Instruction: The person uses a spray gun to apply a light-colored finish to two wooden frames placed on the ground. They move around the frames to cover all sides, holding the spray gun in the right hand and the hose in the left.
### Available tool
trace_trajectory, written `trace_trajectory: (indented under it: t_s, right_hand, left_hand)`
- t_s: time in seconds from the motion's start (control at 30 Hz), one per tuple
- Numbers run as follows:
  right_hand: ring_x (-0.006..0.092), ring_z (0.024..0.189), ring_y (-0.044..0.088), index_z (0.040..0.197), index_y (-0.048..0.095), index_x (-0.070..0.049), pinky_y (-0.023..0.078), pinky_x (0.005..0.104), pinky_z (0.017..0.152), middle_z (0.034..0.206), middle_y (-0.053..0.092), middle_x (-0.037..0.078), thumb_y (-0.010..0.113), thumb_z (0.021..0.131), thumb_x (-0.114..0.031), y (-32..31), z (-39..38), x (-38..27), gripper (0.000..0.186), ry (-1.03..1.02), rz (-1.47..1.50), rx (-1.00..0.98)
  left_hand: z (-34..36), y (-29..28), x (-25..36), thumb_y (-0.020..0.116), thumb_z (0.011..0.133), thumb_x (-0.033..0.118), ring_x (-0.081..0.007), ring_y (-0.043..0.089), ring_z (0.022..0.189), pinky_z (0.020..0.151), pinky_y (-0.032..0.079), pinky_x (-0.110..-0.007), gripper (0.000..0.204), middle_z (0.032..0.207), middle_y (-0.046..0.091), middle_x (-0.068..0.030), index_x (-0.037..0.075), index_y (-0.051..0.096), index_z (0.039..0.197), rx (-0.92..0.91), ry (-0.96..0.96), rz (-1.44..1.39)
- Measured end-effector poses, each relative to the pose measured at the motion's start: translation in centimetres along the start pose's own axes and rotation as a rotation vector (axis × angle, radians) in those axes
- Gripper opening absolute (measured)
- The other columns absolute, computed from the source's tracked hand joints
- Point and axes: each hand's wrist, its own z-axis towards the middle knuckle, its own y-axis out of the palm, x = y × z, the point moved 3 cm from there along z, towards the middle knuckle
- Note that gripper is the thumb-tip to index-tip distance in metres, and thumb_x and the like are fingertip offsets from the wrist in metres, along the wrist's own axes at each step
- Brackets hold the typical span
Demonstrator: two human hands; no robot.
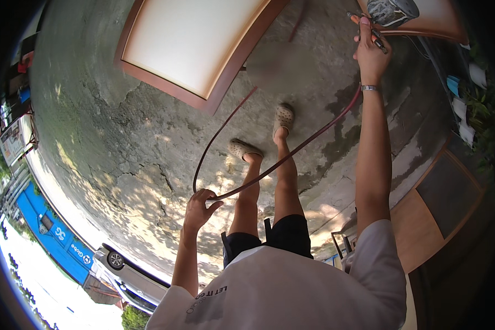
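Note:
My right hand [372, 50], a metal watch on its wrist, is stretched far out to the upper right. Its fingers are wrapped round a spray gun with a grey, paint-stained cup [391, 12]; part of the gun's body is hidden by the hand. A dark red hose [291, 154] runs from below that hand in a long loop across my legs. Closer to me, my left hand [198, 210] is curled round the bend of this hose. Beyond the loop lies a white panel with a brown border [168, 87], apart from both hands.
A second brown-edged panel [443, 22] is beside the spray gun. Cracked, stained concrete [121, 132] spreads under my clogs [284, 118]. At the right are plants [481, 124] and a wooden frame with a dark pane [451, 187]. A parked vehicle [132, 275] and blue wall [52, 231] stand left.

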Motion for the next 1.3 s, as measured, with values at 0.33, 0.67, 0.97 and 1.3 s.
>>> trace_trajectory:
  t_s: [0.33,0.67,0.97,1.3]
  right_hand:
    - [0.0082,0.046,0.054,0.116,0.081,-0.008,0.045,0.0254,0.043,0.079,0.073,0.004,0.072,0.099,-0.049,-0.8,7.8,5.8,0.045,0.052,0.084,0.065]
    - [0.0028,0.070,0.062,0.101,0.081,0.000,0.049,0.0223,0.063,0.078,0.076,0.002,0.077,0.100,-0.026,-1.1,-13.5,6.7,0.027,0.047,0.258,-0.463]
    - [0.0125,0.063,0.067,0.093,0.081,-0.004,0.048,0.0283,0.059,0.077,0.077,0.006,0.081,0.095,-0.018,0.0,-30.6,10.8,0.015,-0.165,0.093,-0.795]
    - [0.0078,0.066,0.063,0.088,0.077,0.001,0.051,0.0277,0.065,0.073,0.074,0.007,0.079,0.099,-0.029,1.4,-21.9,10.8,0.031,0.009,0.181,-0.575]
  left_hand:
    - [3.9,2.6,2.7,0.084,0.089,0.017,-0.0352,0.072,0.096,0.083,0.057,-0.045,0.025,0.102,0.072,-0.0151,0.003,0.069,0.103,-0.062,-0.161,0.000]
    - [2.4,1.3,-0.4,0.090,0.076,0.012,-0.0331,0.069,0.087,0.079,0.053,-0.044,0.027,0.090,0.069,-0.0103,0.006,0.071,0.092,-0.122,-0.079,0.217]
    - [-0.9,1.4,-4.7,0.091,0.071,0.008,-0.0324,0.069,0.090,0.081,0.054,-0.045,0.027,0.088,0.069,-0.0094,0.006,0.070,0.088,-0.117,0.025,0.297]
    - [-6.3,3.4,-5.5,0.091,0.074,0.010,-0.0318,0.072,0.090,0.080,0.056,-0.043,0.028,0.092,0.072,-0.0105,0.004,0.071,0.093,-0.097,-0.061,0.132]
